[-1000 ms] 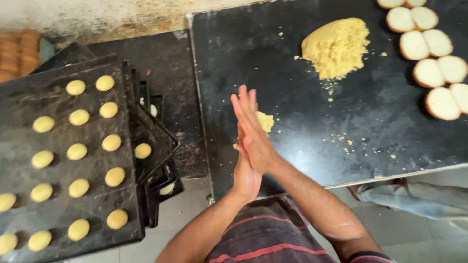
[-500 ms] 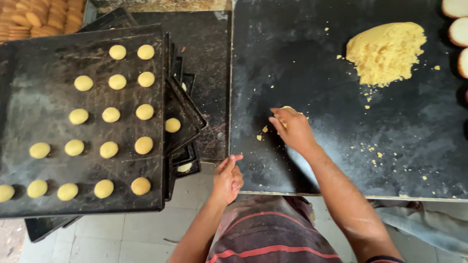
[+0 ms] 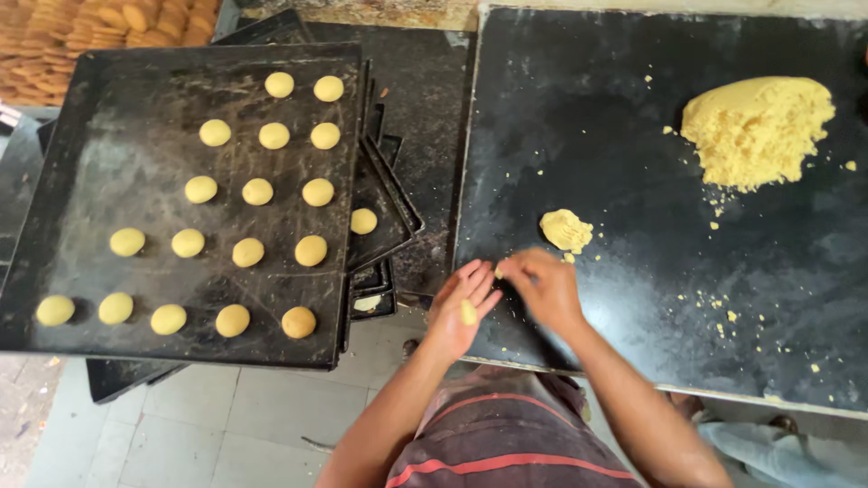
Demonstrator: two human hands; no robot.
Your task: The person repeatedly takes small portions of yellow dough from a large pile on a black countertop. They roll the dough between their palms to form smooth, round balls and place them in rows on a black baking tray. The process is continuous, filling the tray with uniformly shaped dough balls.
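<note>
My left hand [image 3: 459, 309] is held palm up at the near edge of the black work slab [image 3: 633, 145], with a small yellow bit of dough [image 3: 468, 313] lying in the palm. My right hand [image 3: 542, 287] is beside it, fingertips pinched on a crumb of dough and touching the left fingertips. A small lump of yellow dough [image 3: 566, 229] lies on the slab just beyond my hands. A large crumbly mound of dough [image 3: 756, 130] sits at the far right. On the left, a black baking tray [image 3: 108, 181] holds several round dough balls [image 3: 258, 192] in rows.
The tray rests on a stack of other black trays [image 3: 384, 217], one holding a single dough ball [image 3: 363, 220]. Baked biscuits [image 3: 81, 36] are piled at the top left. Dough crumbs dot the slab. A tiled floor [image 3: 226, 425] lies below.
The view has shifted left, so the biscuits on the right edge are out of frame. My hands parted from pressing together, then met again at the slab's near edge with dough in the left palm.
</note>
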